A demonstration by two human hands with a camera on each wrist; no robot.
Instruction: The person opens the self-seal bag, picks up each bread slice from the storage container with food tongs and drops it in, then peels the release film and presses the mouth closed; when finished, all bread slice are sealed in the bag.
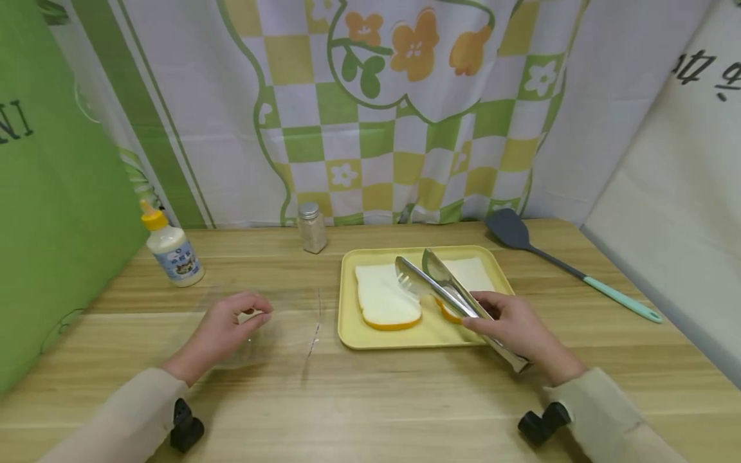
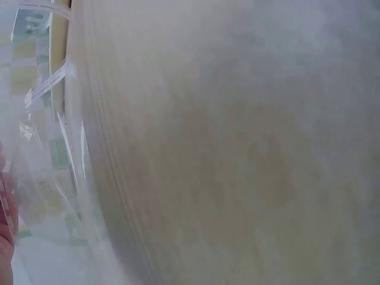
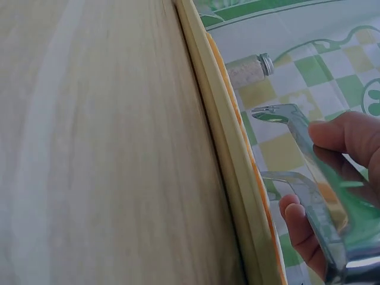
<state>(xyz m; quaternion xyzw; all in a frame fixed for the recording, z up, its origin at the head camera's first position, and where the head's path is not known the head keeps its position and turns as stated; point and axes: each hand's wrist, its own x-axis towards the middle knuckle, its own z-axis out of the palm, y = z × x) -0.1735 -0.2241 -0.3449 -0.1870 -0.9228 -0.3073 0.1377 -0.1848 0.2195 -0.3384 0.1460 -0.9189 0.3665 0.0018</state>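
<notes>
At the left, my left hand point(image 1: 228, 328) pinches a clear plastic bag point(image 1: 292, 321) between thumb and fingers. A reddish line runs along the bag's right side, and in the left wrist view the bag's shiny film point(image 2: 50, 136) hangs in front of the fingertips point(image 2: 6, 208). My right hand point(image 1: 518, 325) grips metal tongs point(image 1: 446, 289) around their arms, thumb on one side and fingers on the other. The tongs' ends stand apart over a yellow tray point(image 1: 347, 337). On it lie two slices of bread, one bread slice point(image 1: 388, 296) at the left, the other partly hidden behind the tongs.
A squeeze bottle point(image 1: 176, 254) with a yellow cap stands at the left. A small shaker jar point(image 1: 312, 228) is at the back, before a checked curtain point(image 1: 341, 128). Right of the tray lies a spatula point(image 1: 558, 263) with a mint handle.
</notes>
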